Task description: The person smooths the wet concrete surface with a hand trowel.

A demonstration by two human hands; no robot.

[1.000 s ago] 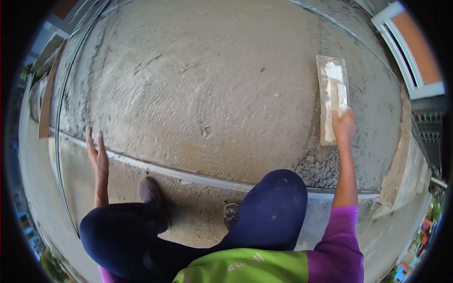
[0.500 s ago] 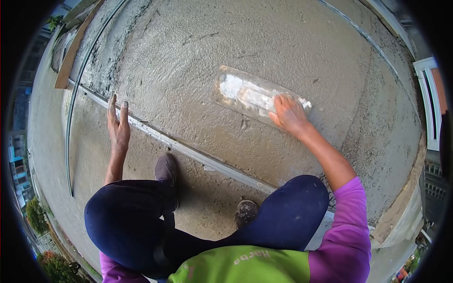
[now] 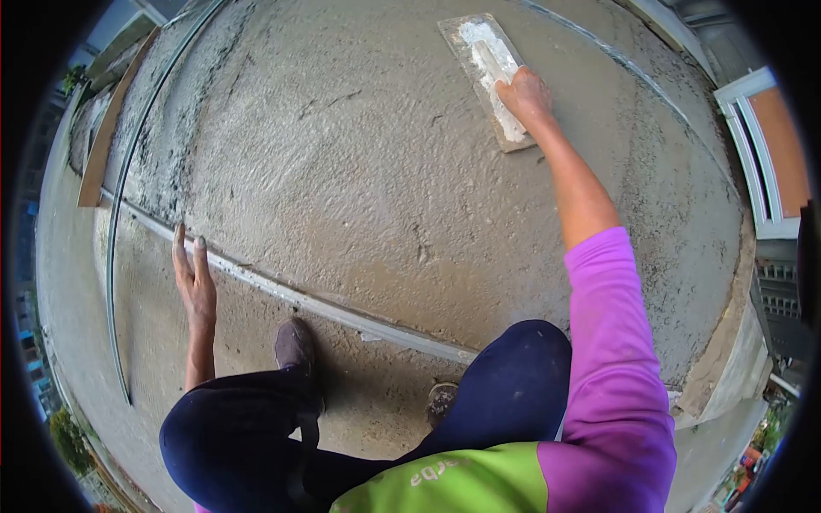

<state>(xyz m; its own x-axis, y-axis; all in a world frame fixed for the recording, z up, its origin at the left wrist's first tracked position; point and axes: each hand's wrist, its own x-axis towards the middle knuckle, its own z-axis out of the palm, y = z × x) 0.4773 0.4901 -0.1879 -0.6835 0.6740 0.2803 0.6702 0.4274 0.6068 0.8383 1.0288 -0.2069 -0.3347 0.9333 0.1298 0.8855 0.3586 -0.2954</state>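
A rectangular finishing trowel, its back smeared with pale cement, lies flat on the wet concrete in the upper right. My right hand is closed round its handle, with the arm stretched far forward. On the left, my left hand holds nothing; its fingers are extended and apart, close by a long straight metal bar. That bar runs along the near edge of the wet surface, and part of it is hidden behind my right knee.
My shoes stand on the firmer floor on the near side of the bar. A thin pipe curves along the left, beside a wooden board. Another strip crosses the upper right. A white-framed panel stands at the right edge.
My right hand has pushed the trowel forward, away from me, and turned it from nearly crosswise to steeper. The left hand stays spread by the bar; the whole view has shifted slightly.
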